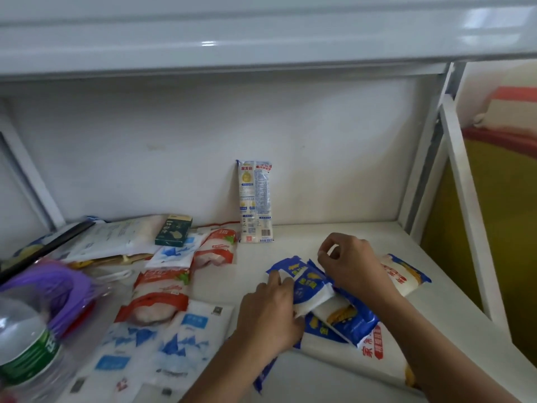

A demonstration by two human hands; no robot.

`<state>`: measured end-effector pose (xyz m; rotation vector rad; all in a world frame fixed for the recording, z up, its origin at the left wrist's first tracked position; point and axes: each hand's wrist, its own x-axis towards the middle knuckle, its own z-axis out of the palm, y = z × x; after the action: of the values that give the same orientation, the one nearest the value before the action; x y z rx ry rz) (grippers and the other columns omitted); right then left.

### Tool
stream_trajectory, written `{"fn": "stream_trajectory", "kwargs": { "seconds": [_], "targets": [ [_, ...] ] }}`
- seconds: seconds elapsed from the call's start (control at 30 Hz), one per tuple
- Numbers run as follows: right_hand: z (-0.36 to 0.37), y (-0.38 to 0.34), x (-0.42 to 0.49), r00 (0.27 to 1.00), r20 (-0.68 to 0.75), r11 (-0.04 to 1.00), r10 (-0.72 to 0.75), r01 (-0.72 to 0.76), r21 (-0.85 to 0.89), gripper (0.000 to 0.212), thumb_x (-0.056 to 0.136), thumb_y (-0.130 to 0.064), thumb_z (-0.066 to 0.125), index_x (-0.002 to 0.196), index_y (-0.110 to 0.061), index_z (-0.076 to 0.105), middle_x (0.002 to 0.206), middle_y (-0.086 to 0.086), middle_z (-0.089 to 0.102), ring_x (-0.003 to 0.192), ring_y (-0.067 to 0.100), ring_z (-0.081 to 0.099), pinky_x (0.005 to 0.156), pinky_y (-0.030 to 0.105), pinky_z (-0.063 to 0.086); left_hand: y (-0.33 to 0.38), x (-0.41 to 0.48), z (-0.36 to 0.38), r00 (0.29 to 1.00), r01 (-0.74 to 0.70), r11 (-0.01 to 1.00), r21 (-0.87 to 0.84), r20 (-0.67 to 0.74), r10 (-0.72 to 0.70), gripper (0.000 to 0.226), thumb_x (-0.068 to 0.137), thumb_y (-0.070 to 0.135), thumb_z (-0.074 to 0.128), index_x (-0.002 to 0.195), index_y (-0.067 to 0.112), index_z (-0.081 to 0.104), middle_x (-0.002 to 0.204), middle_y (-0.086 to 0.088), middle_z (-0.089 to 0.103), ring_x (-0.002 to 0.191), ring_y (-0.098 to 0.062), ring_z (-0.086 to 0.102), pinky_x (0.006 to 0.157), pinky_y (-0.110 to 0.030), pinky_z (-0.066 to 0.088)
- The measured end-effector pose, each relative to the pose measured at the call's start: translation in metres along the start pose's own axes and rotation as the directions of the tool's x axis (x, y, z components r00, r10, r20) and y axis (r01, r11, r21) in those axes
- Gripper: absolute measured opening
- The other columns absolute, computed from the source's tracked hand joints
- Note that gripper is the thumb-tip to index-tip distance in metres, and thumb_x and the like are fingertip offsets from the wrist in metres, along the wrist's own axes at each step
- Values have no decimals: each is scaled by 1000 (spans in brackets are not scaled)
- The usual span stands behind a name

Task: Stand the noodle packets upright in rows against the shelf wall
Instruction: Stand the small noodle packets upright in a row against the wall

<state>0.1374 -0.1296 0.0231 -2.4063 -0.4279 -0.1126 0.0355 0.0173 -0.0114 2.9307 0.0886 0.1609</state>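
The white metal shelf [334,237] lies bare along its far right wall. One tall white-and-yellow noodle packet [256,200] stands upright there, marked 500. Near right, blue-and-white noodle packets [312,289] lie flat, pointing far-left; the left hand [268,312] and right hand [351,264] grip one.

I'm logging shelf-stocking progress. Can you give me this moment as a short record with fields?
standing: one noodle packet upright against the shelf wall
lying flat: pile of blue noodle packets on the shelf
left hand: gripping a packet in the pile
right hand: on the pile, fingers pinching a packet's end
left side: salt bags, water bottle
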Motion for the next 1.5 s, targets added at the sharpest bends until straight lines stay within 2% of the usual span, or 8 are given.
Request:
{"fn": "stream_trajectory", "kwargs": {
  "seconds": [0.17, 0.47, 0.63, 0.73, 0.87, 1.0, 1.17, 1.5],
  "targets": [
    [-2, -1, -3, 994, 100, 999, 35, -35, 3, 7, 98, -33, 63, 94, -28, 66, 82, -8, 71, 60, 8, 72, 49, 16, 54, -16, 10, -7, 995, 52, 988, -145, -80, -64, 23, 98, 39, 57, 84, 22, 50, 81, 7, 57, 73, -15, 59, 65, -33, 48],
    [10, -1, 1, 965, 241, 992, 102, -118, 52, 30, 102, -35, 59, 85, -14, 73, 71, 0, 78, 53, 4, 72, 52, 16, 54, -39, 25, -18, 948, 233, 859, -455, -91, -305, 29, 102, 33, 55, 79, 16, 51, 70, 0, 58, 63, -18, 56, 59, -35, 45],
    [11, -6, -2, 920, 388, 910, 52, -204, 362, 40, 96, -59, 58, 106, -23, 73, 95, -2, 80, 74, 8, 77, 65, 26, 62, -41, 24, -36, 905, 240, 337, -910, 84, -417, 27, 100, 21, 62, 84, 0, 55, 88, -22, 71, 69, -23, 64, 57, -28, 49],
    [9, -4, -4, 899, 437, 766, -34, -257, 589, 47, 87, -66, 65, 115, -29, 74, 108, 0, 80, 92, 18, 75, 67, 32, 52, -38, 23, -41, 923, 201, 94, -975, 156, -352, 27, 100, 17, 63, 102, -9, 57, 107, -26, 73, 88, -34, 72, 79, -47, 58],
    [11, -10, -9, 956, 285, 620, -66, -185, 763, 34, 86, -45, 78, 111, -23, 75, 106, 14, 78, 89, 34, 72, 67, 35, 53, -26, 24, -36, 926, 174, 212, -962, 86, -367, 22, 102, 22, 60, 95, 2, 66, 103, -16, 77, 100, -38, 73, 94, -54, 56],
    [16, -20, -13, 981, 188, 589, -45, -126, 799, 41, 86, -35, 81, 121, -18, 66, 107, 2, 80, 94, 22, 79, 85, 47, 64, -16, 25, -36, 953, 113, 76, -991, 87, -289, 23, 100, 35, 59, 112, 20, 71, 106, -4, 80, 95, -22, 78, 81, -42, 61],
    [17, -23, -16, 992, 123, 584, -28, -84, 807, 37, 89, -35, 78, 119, -18, 65, 104, 1, 81, 89, 19, 80, 79, 40, 65, -18, 25, -28, 960, 115, 296, -948, 30, -277, 26, 89, 26, 78, 111, 36, 69, 103, 12, 80, 90, -6, 77, 76, -30, 58],
    [16, -16, -17, 947, 301, 788, -112, -100, 608, 26, 94, -39, 71, 114, -23, 67, 96, -1, 79, 65, 4, 72, 54, 17, 52, -29, 29, -30, 922, 83, 32, -996, 64, -381, 29, 88, 10, 76, 117, 15, 71, 105, -3, 81, 95, -23, 79, 79, -41, 61]
  ]
}}
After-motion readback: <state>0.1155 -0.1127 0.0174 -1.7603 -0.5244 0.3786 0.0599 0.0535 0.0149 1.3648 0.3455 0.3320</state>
